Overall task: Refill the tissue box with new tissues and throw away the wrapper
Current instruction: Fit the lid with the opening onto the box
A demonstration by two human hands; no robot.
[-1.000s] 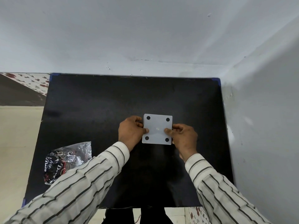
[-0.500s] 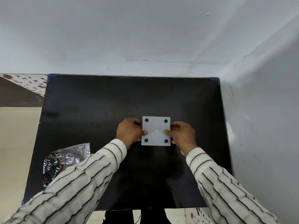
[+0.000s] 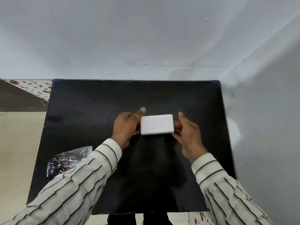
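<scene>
A white plastic tissue box [image 3: 156, 124] is held above the middle of the black table [image 3: 84, 111], with a plain white side facing me. My left hand [image 3: 125, 127] grips its left end, index finger pointing up past the top corner. At the box's right end is my right hand [image 3: 186, 133], fingers pressed against it and thumb raised. A crumpled shiny wrapper [image 3: 68, 161] with dark print lies at the table's front left, partly hidden by my left sleeve. No tissues show.
The table stands in a corner, with a white wall [image 3: 146, 46] behind it and another [image 3: 267, 127] along its right edge. Beige floor [image 3: 16, 151] lies to the left.
The box has been turned: the flat face with four black dots that faced me is gone from sight, and a plain white side shows. Both hands shifted along its ends.
</scene>
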